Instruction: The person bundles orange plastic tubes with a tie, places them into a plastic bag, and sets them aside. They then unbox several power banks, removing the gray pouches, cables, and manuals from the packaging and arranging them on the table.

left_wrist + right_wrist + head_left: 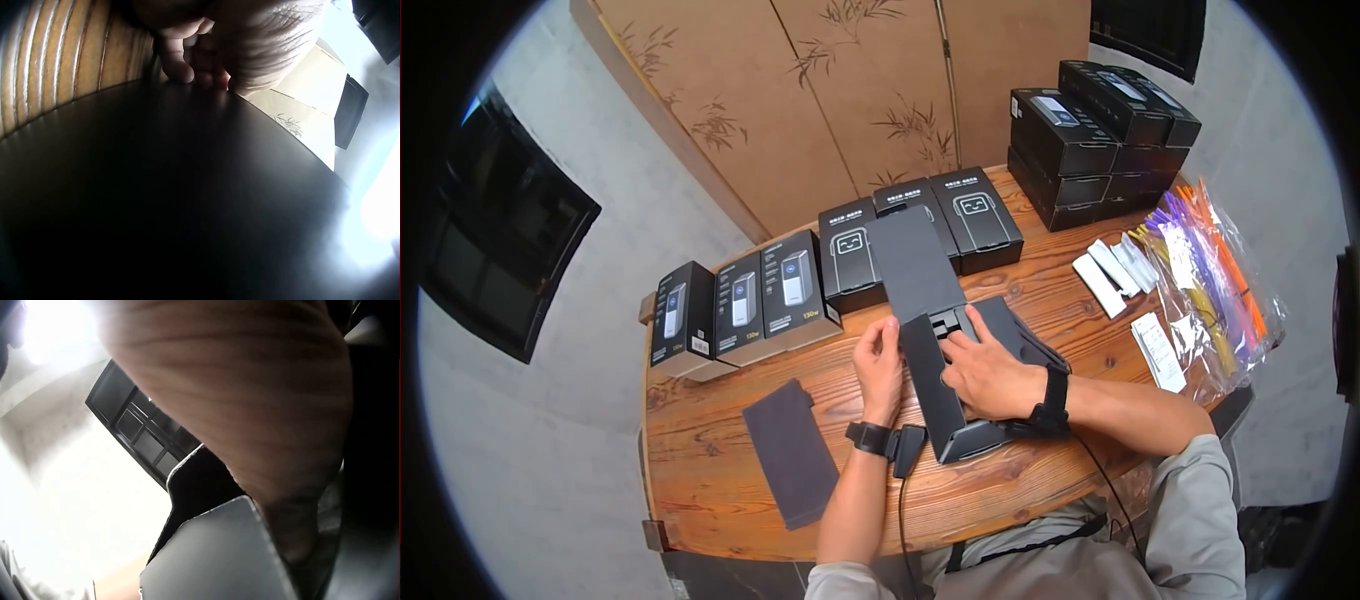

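Note:
In the head view, an open black box (930, 385) lies on the table in front of the person, its long flap (915, 262) standing out toward the back. The left hand (878, 368) is at the box's left side, with loosely bent fingers touching the wall near the flap. In the left wrist view, those fingers (180, 67) are at the edge of the dark panel. From the right, the right hand (990, 378) reaches over the box, one finger stretched along the far end and others bent down inside. I cannot tell whether its hidden fingertips hold anything.
A dark flat sleeve (790, 455) lies left of the box. Several closed black boxes (740, 305) line the back edge, and more are stacked (1100, 150) at the back right. White packets (1112, 275), a printed paper (1158, 352) and bagged coloured strips (1210, 275) lie on the right.

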Demonstrator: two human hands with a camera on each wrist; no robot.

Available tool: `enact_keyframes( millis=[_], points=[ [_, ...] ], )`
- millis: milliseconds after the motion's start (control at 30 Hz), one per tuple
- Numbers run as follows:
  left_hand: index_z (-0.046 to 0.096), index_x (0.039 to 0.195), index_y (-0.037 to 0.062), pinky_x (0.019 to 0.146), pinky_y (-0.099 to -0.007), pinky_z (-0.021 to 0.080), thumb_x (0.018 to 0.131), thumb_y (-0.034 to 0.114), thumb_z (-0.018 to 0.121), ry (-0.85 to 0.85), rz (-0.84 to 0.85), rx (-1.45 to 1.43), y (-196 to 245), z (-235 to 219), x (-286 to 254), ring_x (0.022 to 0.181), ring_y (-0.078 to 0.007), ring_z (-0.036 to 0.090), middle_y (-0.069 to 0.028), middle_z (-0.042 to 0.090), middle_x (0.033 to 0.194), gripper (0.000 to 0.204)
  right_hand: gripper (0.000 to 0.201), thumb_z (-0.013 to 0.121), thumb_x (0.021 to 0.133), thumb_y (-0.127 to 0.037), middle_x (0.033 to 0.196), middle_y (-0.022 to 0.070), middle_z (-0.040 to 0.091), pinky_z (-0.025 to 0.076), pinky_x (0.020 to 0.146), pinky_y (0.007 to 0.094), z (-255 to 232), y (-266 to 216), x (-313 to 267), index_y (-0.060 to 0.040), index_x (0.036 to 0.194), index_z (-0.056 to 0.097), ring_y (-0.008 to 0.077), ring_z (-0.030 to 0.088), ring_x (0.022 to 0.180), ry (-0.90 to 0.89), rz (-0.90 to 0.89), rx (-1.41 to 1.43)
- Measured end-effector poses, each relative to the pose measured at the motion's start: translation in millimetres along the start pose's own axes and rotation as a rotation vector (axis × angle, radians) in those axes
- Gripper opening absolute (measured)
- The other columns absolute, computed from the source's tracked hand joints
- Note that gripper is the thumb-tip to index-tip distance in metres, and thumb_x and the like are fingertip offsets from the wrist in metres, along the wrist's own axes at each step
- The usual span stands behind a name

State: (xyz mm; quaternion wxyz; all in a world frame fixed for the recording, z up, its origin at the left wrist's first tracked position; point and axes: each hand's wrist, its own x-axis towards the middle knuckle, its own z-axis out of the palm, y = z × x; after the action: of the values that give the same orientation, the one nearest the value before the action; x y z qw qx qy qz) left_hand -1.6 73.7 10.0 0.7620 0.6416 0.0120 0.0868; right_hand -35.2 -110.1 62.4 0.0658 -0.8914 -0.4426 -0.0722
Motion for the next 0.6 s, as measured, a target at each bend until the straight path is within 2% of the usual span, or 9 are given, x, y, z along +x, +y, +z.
enact_keyframes(
  millis=[233, 333, 433, 533, 600],
  points=[
    [0.067, 0.103, 0.0006, 0.056, -0.0180, 0.039, 0.100, 0.019, 0.059, -0.003, 0.003, 0.011, 0.8, 0.1, 0.1, 0.065, -0.0020, 0.050, 0.0032, 0.061, 0.079, 0.021, 0.022, 0.074, 0.071, -0.025, 0.105, 0.0163, 0.054, 0.017, 0.110, 0.0706, -11.6, -1.9, 6.1, -0.0053, 0.081, 0.071, 0.0331, 0.051, 0.112, -0.111, 0.049, 0.008],
    [0.067, 0.104, 0.0006, 0.056, -0.0180, 0.039, 0.100, 0.019, 0.059, 0.000, -0.007, -0.007, 2.2, 0.9, -0.7, 0.064, -0.0020, 0.049, 0.0034, 0.061, 0.079, 0.021, 0.025, 0.078, 0.069, -0.023, 0.109, 0.0158, 0.053, 0.018, 0.112, 0.0681, -14.9, -0.9, 6.8, -0.0045, 0.084, 0.071, 0.0341, 0.049, 0.114, -0.087, 0.070, 0.129],
    [0.067, 0.104, 0.0006, 0.055, -0.0180, 0.039, 0.100, 0.019, 0.059, 0.003, -0.014, -0.008, 3.4, 1.2, -1.2, 0.064, -0.0020, 0.049, 0.0037, 0.060, 0.078, 0.021, 0.022, 0.076, 0.072, -0.019, 0.104, 0.0155, 0.057, 0.019, 0.113, 0.0660, -8.2, 2.0, 5.6, -0.0038, 0.087, 0.070, 0.0325, 0.051, 0.113, 0.020, 0.082, 0.181],
    [0.067, 0.104, 0.0005, 0.055, -0.0183, 0.039, 0.100, 0.019, 0.059, -0.003, -0.017, -0.002, 2.8, 0.7, -0.4, 0.063, -0.0022, 0.049, 0.0037, 0.059, 0.077, 0.021, 0.018, 0.072, 0.074, -0.014, 0.094, 0.0185, 0.064, 0.021, 0.113, 0.0636, -14.1, 6.3, 6.0, -0.0029, 0.088, 0.069, 0.0321, 0.059, 0.102, -0.042, 0.097, 0.259],
    [0.067, 0.103, 0.0005, 0.055, -0.0186, 0.038, 0.100, 0.020, 0.059, 0.001, -0.010, 0.012, 1.9, 0.7, -0.1, 0.063, -0.0026, 0.048, 0.0036, 0.059, 0.077, 0.021, 0.014, 0.070, 0.075, -0.010, 0.088, 0.0199, 0.066, 0.026, 0.112, 0.0588, -22.9, 6.1, 9.0, -0.0022, 0.086, 0.068, 0.0334, 0.063, 0.092, -0.048, 0.151, 0.318]
  ],
)
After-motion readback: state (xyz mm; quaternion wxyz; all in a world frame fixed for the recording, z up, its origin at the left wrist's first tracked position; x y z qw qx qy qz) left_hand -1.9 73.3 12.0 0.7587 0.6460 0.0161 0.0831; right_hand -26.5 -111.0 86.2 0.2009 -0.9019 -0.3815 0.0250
